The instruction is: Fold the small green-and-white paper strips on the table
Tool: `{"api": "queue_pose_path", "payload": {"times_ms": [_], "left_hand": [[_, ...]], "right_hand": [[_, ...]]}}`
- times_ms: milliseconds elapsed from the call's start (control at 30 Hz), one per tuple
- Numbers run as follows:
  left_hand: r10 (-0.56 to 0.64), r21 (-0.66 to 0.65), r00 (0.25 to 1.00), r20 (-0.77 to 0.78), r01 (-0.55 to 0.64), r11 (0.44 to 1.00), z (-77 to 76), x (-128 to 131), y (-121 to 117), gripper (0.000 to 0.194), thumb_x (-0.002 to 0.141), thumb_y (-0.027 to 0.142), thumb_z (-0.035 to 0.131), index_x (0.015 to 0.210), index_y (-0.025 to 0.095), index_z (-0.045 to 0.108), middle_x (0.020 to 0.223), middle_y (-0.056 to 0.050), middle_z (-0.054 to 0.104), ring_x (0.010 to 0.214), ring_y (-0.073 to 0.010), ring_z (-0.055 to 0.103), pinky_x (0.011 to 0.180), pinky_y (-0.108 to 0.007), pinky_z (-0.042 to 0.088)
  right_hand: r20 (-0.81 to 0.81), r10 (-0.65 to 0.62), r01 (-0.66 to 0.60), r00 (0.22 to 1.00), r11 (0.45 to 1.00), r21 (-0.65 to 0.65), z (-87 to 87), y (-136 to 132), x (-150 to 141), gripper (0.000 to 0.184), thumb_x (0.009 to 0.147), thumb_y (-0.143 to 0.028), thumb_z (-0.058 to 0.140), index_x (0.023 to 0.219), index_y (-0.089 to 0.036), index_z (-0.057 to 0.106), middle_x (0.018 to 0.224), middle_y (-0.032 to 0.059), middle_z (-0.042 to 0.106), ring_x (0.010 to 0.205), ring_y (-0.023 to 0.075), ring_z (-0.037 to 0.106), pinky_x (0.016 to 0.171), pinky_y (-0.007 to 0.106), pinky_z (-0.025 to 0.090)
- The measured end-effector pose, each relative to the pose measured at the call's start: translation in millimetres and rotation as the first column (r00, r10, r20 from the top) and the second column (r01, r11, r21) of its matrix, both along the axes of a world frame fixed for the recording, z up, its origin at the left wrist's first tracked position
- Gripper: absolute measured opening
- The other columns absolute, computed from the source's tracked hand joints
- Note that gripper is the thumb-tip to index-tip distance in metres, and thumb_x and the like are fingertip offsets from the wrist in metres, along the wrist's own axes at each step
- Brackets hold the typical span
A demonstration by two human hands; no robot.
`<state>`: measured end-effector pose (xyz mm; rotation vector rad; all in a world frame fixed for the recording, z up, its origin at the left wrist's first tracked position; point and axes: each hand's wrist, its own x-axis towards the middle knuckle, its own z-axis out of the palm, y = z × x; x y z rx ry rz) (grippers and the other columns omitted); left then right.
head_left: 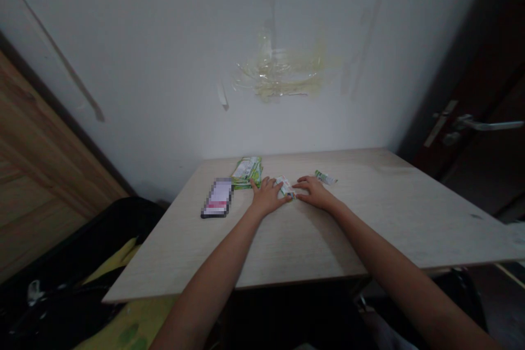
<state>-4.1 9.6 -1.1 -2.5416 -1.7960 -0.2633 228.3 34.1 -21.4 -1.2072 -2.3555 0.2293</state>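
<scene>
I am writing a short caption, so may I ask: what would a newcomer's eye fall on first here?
Probably the left hand and right hand, close to a small printed packet near the middle of the pale table. A phone and a pile of green packets lie to their left. Above, shiny yellowish tape marks the wall.

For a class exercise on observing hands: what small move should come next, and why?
Probably lift the right edge of the small packet with the right hand while the left hand steadies it: the packet lies on the table between them, with left fingers at its left side and right fingers by its right edge.
</scene>
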Motion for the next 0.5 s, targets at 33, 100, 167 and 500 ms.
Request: {"api": "queue_pose_path", "payload": {"times_ms": [33, 100, 167, 500], "left_hand": [[0.005, 0.016, 1.000, 0.002, -0.005, 1.000, -0.8, -0.2, 0.3, 0.075, 0.088, 0.080, 0.032, 0.146, 0.035, 0.049, 0.156, -0.009, 0.043, 0.147, -0.0409, 0.024, 0.112, -0.079, -0.002], [0.016, 0.046, 1.000, 0.012, -0.016, 0.999, -2.3, -0.6, 0.7, 0.073, 0.088, 0.078, 0.034, 0.144, 0.033, 0.051, 0.154, -0.010, 0.045, 0.145, -0.0403, 0.027, 0.111, -0.080, 0.000], [0.021, 0.065, 1.000, 0.023, -0.022, 0.998, -3.5, -1.2, 1.1, 0.070, 0.089, 0.076, 0.037, 0.142, 0.034, 0.053, 0.152, -0.009, 0.047, 0.144, -0.0391, 0.030, 0.112, -0.079, 0.002], [-0.013, 0.041, 0.998, 0.069, 0.010, 0.999, -8.7, -7.3, 7.9, 0.071, 0.088, 0.076, 0.040, 0.143, 0.034, 0.052, 0.152, -0.010, 0.047, 0.144, -0.0379, 0.029, 0.112, -0.078, 0.005]], "right_hand": [[-0.003, 0.025, -0.025, 1.000, 1.000, 0.004, 0.0, -0.4, 0.3, 0.037, 0.089, -0.040, 0.065, 0.123, -0.024, 0.072, 0.132, 0.0128, 0.060, 0.124, 0.0269, 0.054, 0.111, 0.044, 0.039], [-0.010, 0.060, -0.060, 0.998, 0.998, 0.005, 0.1, -0.9, 1.0, 0.036, 0.088, -0.040, 0.068, 0.120, -0.026, 0.073, 0.131, 0.0124, 0.061, 0.123, 0.0276, 0.055, 0.110, 0.045, 0.040], [-0.028, 0.078, -0.078, 0.997, 0.997, 0.000, 0.3, -1.0, 1.5, 0.035, 0.087, -0.039, 0.070, 0.119, -0.025, 0.074, 0.130, 0.0128, 0.061, 0.121, 0.0279, 0.056, 0.109, 0.046, 0.041], [-0.103, 0.081, -0.080, 0.991, 0.997, 0.006, 3.7, -0.9, -0.1, 0.022, 0.088, -0.034, 0.070, 0.105, -0.025, 0.079, 0.118, 0.0116, 0.068, 0.111, 0.0268, 0.062, 0.103, 0.043, 0.046]]}}
